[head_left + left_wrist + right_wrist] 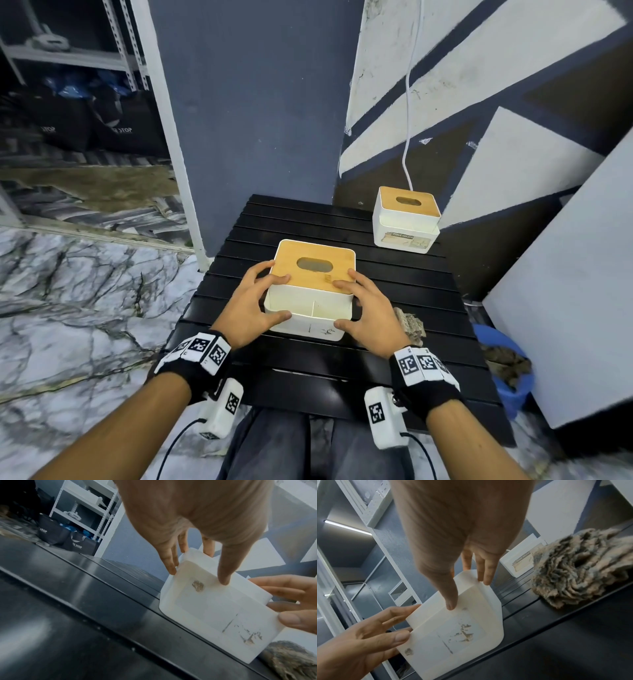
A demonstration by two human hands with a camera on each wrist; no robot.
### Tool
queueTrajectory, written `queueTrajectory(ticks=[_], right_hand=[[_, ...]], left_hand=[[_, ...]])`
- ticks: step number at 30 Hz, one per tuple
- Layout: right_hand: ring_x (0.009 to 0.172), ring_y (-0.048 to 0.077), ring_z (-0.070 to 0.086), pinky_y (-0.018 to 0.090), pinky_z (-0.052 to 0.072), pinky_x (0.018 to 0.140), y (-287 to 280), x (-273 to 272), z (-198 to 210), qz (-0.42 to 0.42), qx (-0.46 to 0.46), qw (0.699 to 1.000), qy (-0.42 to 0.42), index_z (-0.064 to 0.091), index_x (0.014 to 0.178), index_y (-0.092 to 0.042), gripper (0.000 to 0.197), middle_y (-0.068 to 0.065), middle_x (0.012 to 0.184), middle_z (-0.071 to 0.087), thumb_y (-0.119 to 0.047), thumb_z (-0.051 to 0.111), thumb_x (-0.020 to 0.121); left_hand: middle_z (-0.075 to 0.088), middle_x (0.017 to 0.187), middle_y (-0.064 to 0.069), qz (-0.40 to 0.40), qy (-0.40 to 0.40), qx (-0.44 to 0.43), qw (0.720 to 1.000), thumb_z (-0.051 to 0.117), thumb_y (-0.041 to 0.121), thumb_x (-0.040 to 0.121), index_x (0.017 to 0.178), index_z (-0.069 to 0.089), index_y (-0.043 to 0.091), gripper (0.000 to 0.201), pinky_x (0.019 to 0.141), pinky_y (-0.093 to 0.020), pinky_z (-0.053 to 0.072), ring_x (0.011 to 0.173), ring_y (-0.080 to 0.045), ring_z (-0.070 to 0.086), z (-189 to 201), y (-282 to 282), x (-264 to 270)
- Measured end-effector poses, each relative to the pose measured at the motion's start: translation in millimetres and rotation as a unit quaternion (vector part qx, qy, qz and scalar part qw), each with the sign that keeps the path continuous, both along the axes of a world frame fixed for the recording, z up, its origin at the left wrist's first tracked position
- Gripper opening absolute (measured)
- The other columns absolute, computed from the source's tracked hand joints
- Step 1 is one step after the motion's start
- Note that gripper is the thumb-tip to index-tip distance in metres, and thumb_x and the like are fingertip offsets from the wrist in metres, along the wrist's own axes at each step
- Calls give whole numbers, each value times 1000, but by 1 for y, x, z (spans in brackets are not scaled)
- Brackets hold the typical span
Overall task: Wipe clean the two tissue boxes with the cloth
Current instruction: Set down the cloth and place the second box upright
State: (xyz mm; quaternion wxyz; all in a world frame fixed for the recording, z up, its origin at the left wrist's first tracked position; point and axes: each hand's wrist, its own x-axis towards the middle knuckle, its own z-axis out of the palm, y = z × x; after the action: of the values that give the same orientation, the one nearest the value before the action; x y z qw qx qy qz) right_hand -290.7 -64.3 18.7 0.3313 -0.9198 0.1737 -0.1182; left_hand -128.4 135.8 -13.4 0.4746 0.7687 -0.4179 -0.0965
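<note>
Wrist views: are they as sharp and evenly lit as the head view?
Head view: sharp and evenly lit, edges bowed by the wide lens. Left wrist view: dim, glare streaks on the black table, palm of the left hand blurred. Right wrist view: soft, cloth smeared, near tissue box readable.

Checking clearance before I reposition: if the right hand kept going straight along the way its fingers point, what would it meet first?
The right hand already grips the near tissue box; beyond it, probably bare black table, the far tissue box likely lying right of that line.
</note>
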Motion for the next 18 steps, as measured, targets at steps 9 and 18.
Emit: queueTrajectory(ticks=[9, 18], right_hand=[[132, 14, 43, 28, 41, 106, 12, -9, -16, -25, 6, 998, -49, 47, 136, -30, 65, -9, 153, 25, -18, 74, 78], [120, 10, 51, 3, 31, 95, 27, 9, -14, 18, -13, 998, -56, 50, 133, -33, 52, -8, 155, 22, -17, 67, 86]], left_hand=[[33, 148, 11, 24, -6, 3, 1000, 85, 11, 75, 129, 57, 35, 65, 107, -33, 48, 135, -11, 42, 1, 7, -15], [38, 152, 9, 90, -38, -8, 995, 82, 9, 78, 133, 61, 26, 61, 98, -16, 46, 133, -11, 46, -12, 22, -1]])
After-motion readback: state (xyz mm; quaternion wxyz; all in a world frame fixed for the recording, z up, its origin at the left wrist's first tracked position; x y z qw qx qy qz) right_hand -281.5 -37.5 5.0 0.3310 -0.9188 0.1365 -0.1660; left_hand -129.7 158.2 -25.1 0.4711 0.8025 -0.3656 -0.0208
